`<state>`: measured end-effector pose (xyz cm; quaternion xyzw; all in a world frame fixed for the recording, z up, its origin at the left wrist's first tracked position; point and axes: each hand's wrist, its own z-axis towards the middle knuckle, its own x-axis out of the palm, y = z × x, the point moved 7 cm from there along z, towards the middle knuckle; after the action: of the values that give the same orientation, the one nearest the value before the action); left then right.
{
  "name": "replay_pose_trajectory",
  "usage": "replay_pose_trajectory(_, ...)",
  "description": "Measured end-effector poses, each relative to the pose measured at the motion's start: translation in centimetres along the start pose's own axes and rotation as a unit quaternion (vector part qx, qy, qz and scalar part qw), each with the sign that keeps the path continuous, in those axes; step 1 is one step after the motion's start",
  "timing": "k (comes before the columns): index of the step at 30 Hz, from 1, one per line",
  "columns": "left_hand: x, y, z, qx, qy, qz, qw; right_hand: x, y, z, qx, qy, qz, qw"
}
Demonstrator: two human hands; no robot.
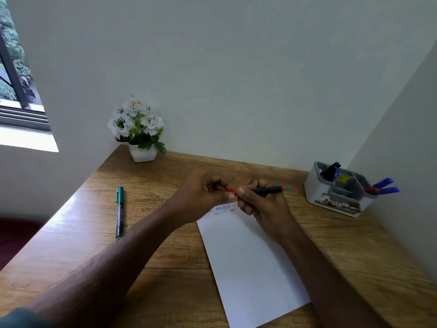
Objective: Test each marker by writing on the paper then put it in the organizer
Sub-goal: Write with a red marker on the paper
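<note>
Wooden worktop (165, 268): both hands' fingers clamped on marker (264, 190), lying left-right; organizer (314, 190) rightward, nearer right hand (267, 209).

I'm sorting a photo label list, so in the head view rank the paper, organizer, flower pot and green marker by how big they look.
1. paper
2. organizer
3. flower pot and green marker: too alike in area to rank, and the pot sits farther away.

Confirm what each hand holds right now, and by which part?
Both hands are on one marker. The right hand grips its black barrel near the middle; the left hand pinches its red end. Cap or tip cannot be told.
</note>
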<state>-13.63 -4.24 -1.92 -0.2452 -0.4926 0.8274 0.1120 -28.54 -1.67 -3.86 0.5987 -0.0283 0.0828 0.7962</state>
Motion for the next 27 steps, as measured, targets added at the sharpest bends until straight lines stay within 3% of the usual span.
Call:
replay_pose_trajectory(9,-0.9,0.2,0.0,-0.030,-0.021,-0.020,0.999,0.6,-0.4,0.2,-0.039,-0.007,-0.040,0.998)
replay_pose_trajectory(11,-1.1,0.7,-0.1,-0.039,-0.033,-0.012,0.999,0.1,0.0,0.2,-0.051,-0.034,-0.067,0.996)
replay_pose_trajectory(14,-1.0,1.6,0.1,-0.046,-0.066,0.054,0.995,-2.2,1.0,0.0,-0.036,-0.109,-0.004,0.993)
replay_pose_trajectory(16,-0.3,1.7,0.6,-0.061,-0.076,0.083,0.992,-3.7,1.9,-0.4,-0.037,-0.157,-0.064,0.985)
replay_pose_trajectory(20,2.4,0.2,3.2,-0.046,-0.021,0.186,0.981,-5.8,3.7,-0.8,-0.082,-0.194,-0.337,0.918)
replay_pose_trajectory(24,5.4,-2.4,7.2,-0.007,0.017,0.214,0.977,-9.4,8.9,-2.3,-0.106,-0.264,-0.413,0.865)
replay_pose_trajectory(27,8.3,-3.7,10.0,0.026,0.066,0.254,0.965,-13.7,14.7,-4.0,-0.145,-0.326,-0.509,0.783)
